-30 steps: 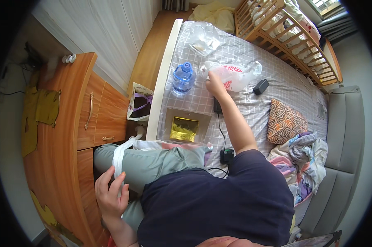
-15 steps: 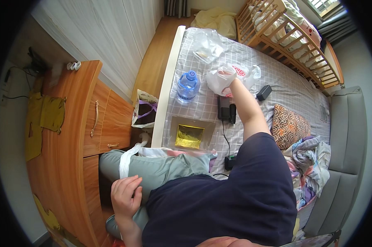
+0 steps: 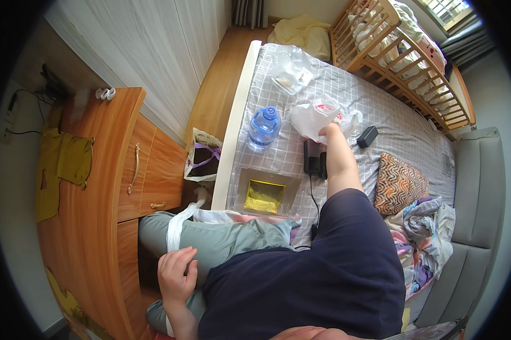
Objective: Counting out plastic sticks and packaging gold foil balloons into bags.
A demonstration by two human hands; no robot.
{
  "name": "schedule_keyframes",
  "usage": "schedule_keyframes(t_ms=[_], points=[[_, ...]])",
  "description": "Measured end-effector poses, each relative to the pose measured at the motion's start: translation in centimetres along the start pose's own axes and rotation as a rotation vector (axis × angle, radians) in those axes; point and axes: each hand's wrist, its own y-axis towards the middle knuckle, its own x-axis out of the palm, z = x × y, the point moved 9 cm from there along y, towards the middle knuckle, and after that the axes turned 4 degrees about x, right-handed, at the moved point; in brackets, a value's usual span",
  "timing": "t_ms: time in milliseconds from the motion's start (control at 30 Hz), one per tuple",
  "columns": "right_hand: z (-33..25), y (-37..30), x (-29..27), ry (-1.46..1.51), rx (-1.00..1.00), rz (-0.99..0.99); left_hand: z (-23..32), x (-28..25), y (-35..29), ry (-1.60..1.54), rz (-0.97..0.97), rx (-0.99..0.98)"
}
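Note:
My right arm stretches forward over the bed, and my right hand (image 3: 329, 130) is closed on the near edge of a white plastic bag (image 3: 312, 118) with red print. The bag stands puffed up on the sheet, hiding part of the fingers and whatever is inside it. Close to that hand lie a black rectangular device (image 3: 311, 156) with a cable and a black box-shaped adapter (image 3: 367, 137). Down by my thigh, my left hand (image 3: 177, 276) is open and holds nothing. Its fingers are loosely bent and the thumb stands apart, near a white strip (image 3: 176, 231) across my trouser leg.
On the bed's left side are a blue water jug (image 3: 264, 128), a clear plastic bag (image 3: 292, 71) and a gold sheet (image 3: 264, 196) on a flat panel. A patterned cushion (image 3: 401, 182) and crumpled cloth (image 3: 422, 232) lie right. Wooden drawers (image 3: 148, 170) stand left, a crib (image 3: 402, 56) beyond.
My right hand has drawn back from the bag's opening to its near edge. The bag's top has changed shape and now stands more upright. My left hand stays by my thigh.

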Motion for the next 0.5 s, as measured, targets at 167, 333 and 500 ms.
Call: schedule_keyframes(t_ms=[167,333,500], points=[[-0.6,-3.1,-0.4,0.295,0.008,-0.036,-0.2,0.7,0.1,-0.023,-0.027,-0.013],[0.2,-5.2,0.1,0.443,0.160,0.092,-0.1,1.2,0.3,-0.036,-0.041,-0.004],[-1.2,-6.4,-2.8,0.353,0.001,-0.008,0.0,1.1,0.0,-0.027,-0.038,0.006]])
